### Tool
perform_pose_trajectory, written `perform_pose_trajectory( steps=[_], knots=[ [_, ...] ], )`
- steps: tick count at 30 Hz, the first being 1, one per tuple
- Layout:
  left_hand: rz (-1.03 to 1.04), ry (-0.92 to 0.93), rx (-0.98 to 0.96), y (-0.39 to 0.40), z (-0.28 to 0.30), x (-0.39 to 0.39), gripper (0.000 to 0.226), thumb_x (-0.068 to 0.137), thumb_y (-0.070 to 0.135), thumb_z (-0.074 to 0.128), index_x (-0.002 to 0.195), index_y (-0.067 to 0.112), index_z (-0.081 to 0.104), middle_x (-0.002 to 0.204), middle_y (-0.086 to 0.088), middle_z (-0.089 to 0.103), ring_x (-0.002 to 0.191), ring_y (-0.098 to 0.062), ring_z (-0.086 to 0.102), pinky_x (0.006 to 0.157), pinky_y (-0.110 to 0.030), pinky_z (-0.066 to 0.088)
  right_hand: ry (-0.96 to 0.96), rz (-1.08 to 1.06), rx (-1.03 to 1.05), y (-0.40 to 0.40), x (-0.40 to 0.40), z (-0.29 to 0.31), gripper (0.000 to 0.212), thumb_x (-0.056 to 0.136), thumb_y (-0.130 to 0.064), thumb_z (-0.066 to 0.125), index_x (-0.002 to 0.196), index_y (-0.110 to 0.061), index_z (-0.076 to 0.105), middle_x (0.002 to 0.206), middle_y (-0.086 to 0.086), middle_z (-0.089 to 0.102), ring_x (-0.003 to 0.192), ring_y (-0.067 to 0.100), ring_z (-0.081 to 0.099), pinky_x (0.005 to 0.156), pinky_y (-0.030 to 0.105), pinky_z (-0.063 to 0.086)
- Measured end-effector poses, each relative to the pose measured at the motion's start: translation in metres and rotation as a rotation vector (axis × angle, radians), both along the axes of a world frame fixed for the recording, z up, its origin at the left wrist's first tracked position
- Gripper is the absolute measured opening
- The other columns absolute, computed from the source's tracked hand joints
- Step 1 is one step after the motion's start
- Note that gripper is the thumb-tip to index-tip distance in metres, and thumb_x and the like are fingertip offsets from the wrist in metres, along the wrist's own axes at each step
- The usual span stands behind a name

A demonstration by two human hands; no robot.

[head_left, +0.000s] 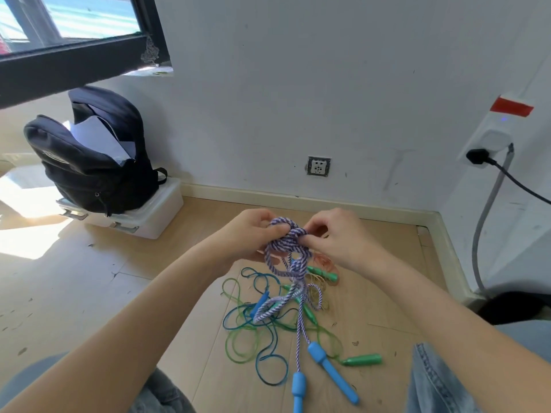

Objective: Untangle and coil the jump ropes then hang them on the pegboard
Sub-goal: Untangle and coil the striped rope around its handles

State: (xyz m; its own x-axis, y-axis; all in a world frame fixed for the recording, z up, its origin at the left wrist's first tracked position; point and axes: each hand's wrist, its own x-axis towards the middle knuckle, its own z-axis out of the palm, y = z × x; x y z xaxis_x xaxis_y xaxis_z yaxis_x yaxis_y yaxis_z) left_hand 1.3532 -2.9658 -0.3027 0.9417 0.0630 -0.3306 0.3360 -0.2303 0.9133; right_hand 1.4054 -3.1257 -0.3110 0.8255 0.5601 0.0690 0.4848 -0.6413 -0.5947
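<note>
Blue handles dangle below both hands' fingers pinching the knotted purple-white rope.

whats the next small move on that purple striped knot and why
Probably tease one loop out of the knot with the right hand while the left hand steadies it. Both hands pinch the purple striped rope at a tight bundle, and its blue handles hang free below.

A black backpack, unzipped with white paper showing, is set on a white plastic box by the wall. A wall socket is mounted above the skirting; a black plug is inserted in a white power strip.
</note>
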Motion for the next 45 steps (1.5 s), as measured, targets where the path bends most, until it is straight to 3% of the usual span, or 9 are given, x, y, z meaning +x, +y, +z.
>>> perform_pose_trajectory(
  steps=[3,10,21,25,27,32,35,42,45],
  knots=[
    [-0.125,0.052,0.170,0.003,-0.001,-0.002,0.013,0.085,0.023,0.065,0.086,0.010,0.062,0.081,-0.002,0.072,0.068,-0.007,0.067,0.064,-0.020,0.057,-0.019,-0.030,0.120,-0.004,0.004,0.005,0.013,0.080,-0.011,0.064,0.072,-0.019,0.058,0.077,-0.001,0.064,0.073,0.014,0.058,0.067,0.026,0.046],
    [-0.022,0.055,-0.301,0.004,0.002,-0.001,0.016,0.087,0.018,0.059,0.095,0.008,0.068,0.082,-0.003,0.069,0.069,-0.011,0.063,0.069,-0.021,0.055,0.243,0.097,0.180,-0.007,0.002,0.008,0.010,0.082,-0.016,0.068,0.083,-0.025,0.063,0.068,-0.012,0.063,0.059,-0.002,0.056,0.052,0.015,0.044],
    [-0.030,0.121,-0.395,0.018,0.015,0.003,0.025,0.069,0.034,0.064,0.085,0.016,0.060,0.066,0.003,0.058,0.051,-0.007,0.055,0.055,-0.020,0.051,0.637,0.008,0.367,-0.013,0.009,0.018,0.014,0.084,-0.004,0.060,0.073,-0.012,0.057,0.065,0.001,0.058,0.052,0.006,0.054,0.051,0.018,0.043],
    [-0.014,0.139,-0.460,0.018,0.013,0.005,0.008,0.080,0.021,0.060,0.074,0.019,0.056,0.060,0.007,0.048,0.038,-0.003,0.036,0.048,-0.017,0.045,0.381,-0.139,0.224,-0.009,0.013,0.009,0.017,0.081,-0.008,0.065,0.071,-0.013,0.051,0.067,0.003,0.056,0.057,0.012,0.052,0.058,0.026,0.042],
    [-0.019,0.121,-0.480,0.017,0.012,0.005,0.006,0.081,0.013,0.058,0.077,0.017,0.056,0.068,0.002,0.057,0.053,-0.007,0.050,0.058,-0.019,0.051,0.231,-0.141,0.094,-0.006,0.012,0.004,0.018,0.081,-0.013,0.064,0.072,-0.015,0.048,0.065,0.000,0.052,0.056,0.012,0.046,0.052,0.025,0.035],
    [-0.041,0.063,-0.620,0.016,0.013,0.004,0.004,0.076,0.013,0.059,0.076,0.009,0.060,0.068,-0.001,0.065,0.070,-0.015,0.065,0.085,-0.030,0.054,0.474,-0.064,-0.031,-0.008,0.013,-0.002,0.013,0.086,-0.011,0.059,0.077,-0.016,0.053,0.089,0.010,0.065,0.079,0.023,0.066,0.074,0.036,0.056],
    [0.088,0.119,-0.529,0.017,0.011,0.006,0.021,0.093,0.021,0.048,0.076,0.010,0.055,0.044,0.010,0.039,0.041,-0.005,0.043,0.050,-0.018,0.049,0.272,-0.135,-0.136,-0.011,0.017,-0.006,0.018,0.084,-0.008,0.062,0.073,-0.017,0.051,0.074,0.001,0.058,0.061,0.008,0.055,0.046,0.011,0.041],
    [-0.047,-0.100,0.393,0.026,0.006,0.000,0.025,0.080,0.040,0.066,0.088,0.016,0.067,0.059,0.005,0.050,0.049,-0.009,0.042,0.044,-0.015,0.038,0.434,-0.332,0.243,-0.021,0.028,-0.007,0.017,0.083,-0.002,0.064,0.073,-0.010,0.053,0.074,0.011,0.059,0.060,0.021,0.060,0.061,0.034,0.055],
    [-0.047,-0.129,-0.332,0.027,0.012,-0.001,0.022,0.083,0.023,0.062,0.101,0.010,0.063,0.074,0.002,0.058,0.055,-0.007,0.052,0.069,-0.024,0.055,0.618,-0.391,0.491,-0.024,0.028,0.001,0.015,0.084,0.000,0.062,0.075,-0.007,0.052,0.063,0.011,0.057,0.039,0.012,0.055,0.044,0.024,0.052]
  ],
)
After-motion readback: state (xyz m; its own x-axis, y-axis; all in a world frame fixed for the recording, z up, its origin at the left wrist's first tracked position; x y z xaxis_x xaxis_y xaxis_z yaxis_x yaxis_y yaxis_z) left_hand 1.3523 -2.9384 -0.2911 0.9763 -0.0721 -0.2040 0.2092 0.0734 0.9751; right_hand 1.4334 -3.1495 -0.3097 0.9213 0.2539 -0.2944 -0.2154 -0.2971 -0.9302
